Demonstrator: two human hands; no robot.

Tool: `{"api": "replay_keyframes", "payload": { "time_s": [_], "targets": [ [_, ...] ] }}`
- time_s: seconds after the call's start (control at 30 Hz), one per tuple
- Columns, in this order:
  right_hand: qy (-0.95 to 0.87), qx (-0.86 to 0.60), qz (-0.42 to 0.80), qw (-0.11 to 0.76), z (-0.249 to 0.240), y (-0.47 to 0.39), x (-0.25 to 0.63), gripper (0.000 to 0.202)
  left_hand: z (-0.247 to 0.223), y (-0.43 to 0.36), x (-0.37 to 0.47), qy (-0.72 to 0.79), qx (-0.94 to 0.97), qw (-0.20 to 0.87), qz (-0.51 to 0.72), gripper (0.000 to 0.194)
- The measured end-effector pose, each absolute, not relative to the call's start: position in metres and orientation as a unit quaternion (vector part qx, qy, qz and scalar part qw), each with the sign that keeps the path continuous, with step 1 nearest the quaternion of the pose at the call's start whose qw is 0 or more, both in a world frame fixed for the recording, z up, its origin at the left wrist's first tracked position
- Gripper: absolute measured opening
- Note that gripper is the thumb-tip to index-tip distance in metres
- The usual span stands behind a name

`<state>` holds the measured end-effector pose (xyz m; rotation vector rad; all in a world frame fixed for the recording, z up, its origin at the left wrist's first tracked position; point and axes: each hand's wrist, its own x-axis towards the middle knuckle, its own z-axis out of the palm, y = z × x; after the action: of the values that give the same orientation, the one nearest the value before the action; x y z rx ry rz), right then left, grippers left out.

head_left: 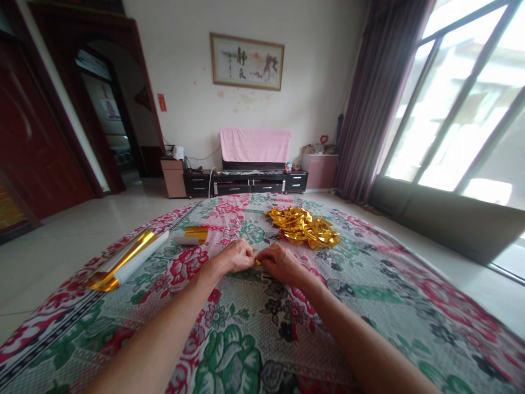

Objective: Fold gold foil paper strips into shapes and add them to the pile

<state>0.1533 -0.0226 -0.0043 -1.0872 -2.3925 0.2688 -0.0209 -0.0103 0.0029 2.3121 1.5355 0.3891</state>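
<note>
Over the middle of the flowered cloth, my left hand (240, 255) and my right hand (279, 261) meet with fingers pinched. Between their fingertips shows a small bit of gold foil paper (257, 261); most of it is hidden by the fingers. Just beyond my right hand lies a pile of folded gold foil pieces (305, 227), shiny and crumpled-looking. Left of my left hand rests a short curled stack of gold foil sheets (197, 235) with a white underside. Farther left is a larger roll of gold and white foil paper (129, 260).
The patterned cloth (229, 361) covers the broad surface before me. Beyond it stand a low black cabinet (250, 186) and a television under a pink cloth (255, 145). A purple curtain (365, 109) and a window are on the right, doorways on the left.
</note>
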Motion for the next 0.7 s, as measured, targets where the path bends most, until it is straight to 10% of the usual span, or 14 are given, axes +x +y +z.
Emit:
{"api": "replay_keyframes", "payload": {
  "time_s": [0.7],
  "targets": [
    [-0.865,-0.42,0.123,0.246,0.0011,-0.0246,0.1518,0.026,0.0039,-0.0125,-0.0198,0.549,0.813,0.137,0.135,0.014]
  ]
}}
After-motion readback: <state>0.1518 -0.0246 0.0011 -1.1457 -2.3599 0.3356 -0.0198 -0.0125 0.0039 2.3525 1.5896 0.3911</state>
